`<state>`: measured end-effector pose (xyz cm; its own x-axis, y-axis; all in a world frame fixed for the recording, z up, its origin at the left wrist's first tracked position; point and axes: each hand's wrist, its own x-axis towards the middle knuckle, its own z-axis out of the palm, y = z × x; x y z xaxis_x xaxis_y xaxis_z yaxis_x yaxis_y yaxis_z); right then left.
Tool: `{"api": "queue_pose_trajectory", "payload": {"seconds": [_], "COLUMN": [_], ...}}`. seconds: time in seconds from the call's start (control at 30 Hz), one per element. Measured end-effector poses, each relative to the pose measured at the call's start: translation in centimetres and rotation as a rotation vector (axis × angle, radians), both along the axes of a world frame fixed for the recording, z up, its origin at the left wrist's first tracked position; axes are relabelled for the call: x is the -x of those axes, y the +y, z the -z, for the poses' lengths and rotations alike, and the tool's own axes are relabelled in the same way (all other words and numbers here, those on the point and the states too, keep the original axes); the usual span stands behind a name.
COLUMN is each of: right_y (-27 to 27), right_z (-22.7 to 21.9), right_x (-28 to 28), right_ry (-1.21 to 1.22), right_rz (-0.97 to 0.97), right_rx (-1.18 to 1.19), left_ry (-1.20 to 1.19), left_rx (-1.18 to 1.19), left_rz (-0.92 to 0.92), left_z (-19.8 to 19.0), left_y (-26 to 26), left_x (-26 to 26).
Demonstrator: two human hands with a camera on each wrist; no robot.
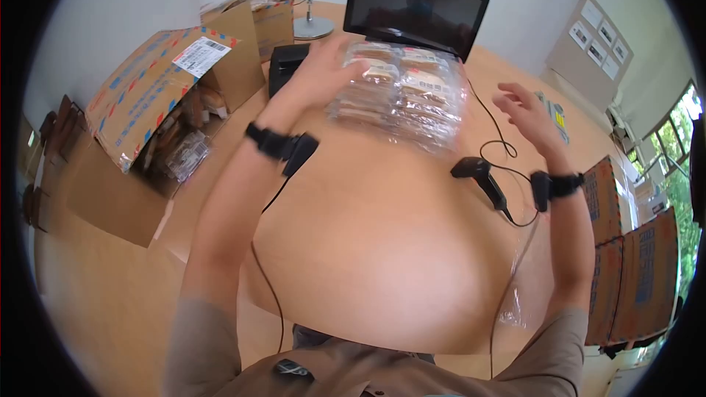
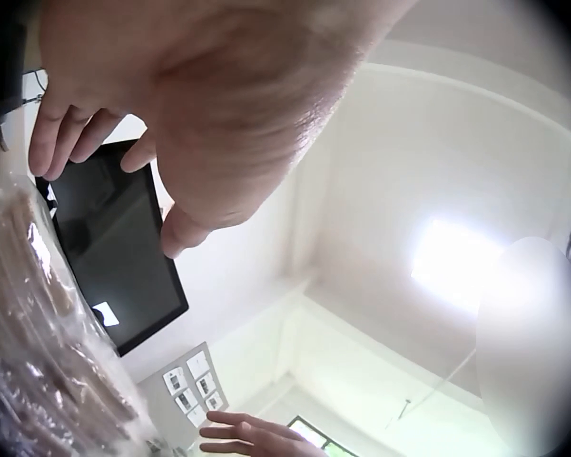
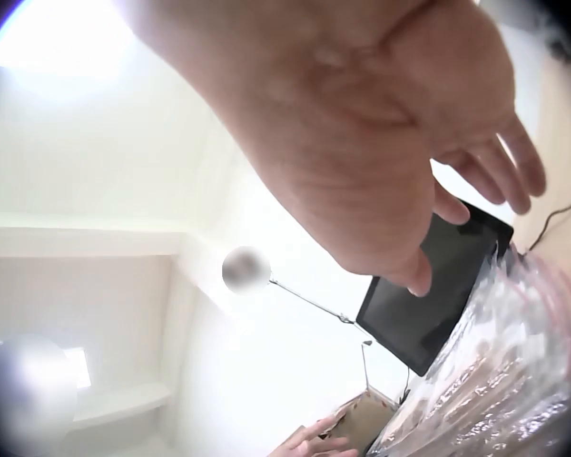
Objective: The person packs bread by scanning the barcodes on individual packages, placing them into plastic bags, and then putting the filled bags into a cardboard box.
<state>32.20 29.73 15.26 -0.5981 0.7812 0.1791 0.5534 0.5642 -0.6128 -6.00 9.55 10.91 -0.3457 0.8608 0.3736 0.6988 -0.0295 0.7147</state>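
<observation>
Pale walls rose behind a wooden table (image 1: 382,257), with a dark monitor (image 1: 413,11) at its far side and a cardboard carton (image 1: 143,92) to the left. Just in front of the monitor lay a clear plastic bag of packets (image 1: 423,92), its near edge blurred. The left hand (image 1: 320,77) hung at the bag's left side, fingers extended and loose; whether they touched the plastic could not be told. The right hand (image 1: 529,114) hovered apart from the bag on the right, relaxed and holding nothing, beyond a black handheld scanner (image 1: 478,173). Placing or adjusting the bag seemed to be the step in hand. Shifting it further would likely call for both palms brought in against opposite sides, supporting the slippery plastic evenly.
</observation>
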Motion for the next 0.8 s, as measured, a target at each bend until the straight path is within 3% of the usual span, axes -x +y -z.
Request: {"api": "queue_pose_trajectory", "payload": {"seconds": [0.07, 0.1, 0.17, 0.2, 0.23, 0.33, 0.43, 0.5, 0.53, 0.6, 0.63, 0.67, 0.73, 0.77, 0.8], "right_y": [-3.7, -5.4, -8.9, -10.7, -12.2, -15.3, -18.2, -18.9, -19.2, -19.7, -19.7, -19.8, -20.0, -19.6, -18.7], "right_z": [-2.3, -2.9, -2.1, -1.1, 0.0, 6.3, 10.4, 12.8, 13.4, 14.2, 14.6, 14.5, 13.8, 13.6, 13.4], "right_x": [-5.5, -8.8, -15.6, -18.8, -21.0, -27.0, -29.2, -30.5, -30.6, -30.8, -30.6, -30.5, -30.5, -31.3, -32.7], "right_ry": [-0.010, -0.096, -0.185, -0.205, -0.317, -0.464, -0.568, -0.377, -0.374, -0.155, -0.152, -0.149, 0.057, 0.058, 0.171], "right_rz": [0.043, -0.028, -0.044, 0.022, 0.077, 0.175, 0.253, 0.267, 0.259, 0.513, 0.508, 0.508, 0.651, 0.649, 0.630], "right_rx": [0.071, 0.135, 0.332, 0.366, 0.322, 0.074, -0.017, -0.318, -0.318, -0.134, -0.350, -0.352, -0.022, -0.023, 0.132], "left_ry": [-0.147, -0.083, -0.441, -0.553, -0.431, -0.435, -0.547, -0.632, -0.626, -0.616, -0.584, -0.551, -0.554, -0.559, -0.558], "left_rx": [0.090, 0.041, 0.276, 0.385, 0.413, 0.464, 0.435, 0.407, 0.374, 0.341, 0.326, 0.309, 0.288, 0.270, 0.267], "left_rz": [0.242, 0.375, 0.549, 0.573, 0.622, 0.664, 0.557, 0.491, 0.496, 0.505, 0.483, 0.462, 0.456, 0.447, 0.443], "left_z": [-1.3, -1.7, -2.6, -2.8, -2.3, -0.2, 3.0, 5.0, 6.1, 7.4, 7.9, 8.2, 8.2, 8.3, 8.3], "left_y": [-5.7, -8.2, -13.2, -15.1, -16.3, -18.0, -17.4, -16.3, -15.6, -14.9, -14.8, -14.8, -14.9, -15.0, -15.1], "left_x": [-2.8, -4.5, -7.3, -8.5, -8.9, -10.2, -11.4, -11.4, -11.0, -10.4, -10.2, -10.0, -10.1, -10.2, -10.2]}}
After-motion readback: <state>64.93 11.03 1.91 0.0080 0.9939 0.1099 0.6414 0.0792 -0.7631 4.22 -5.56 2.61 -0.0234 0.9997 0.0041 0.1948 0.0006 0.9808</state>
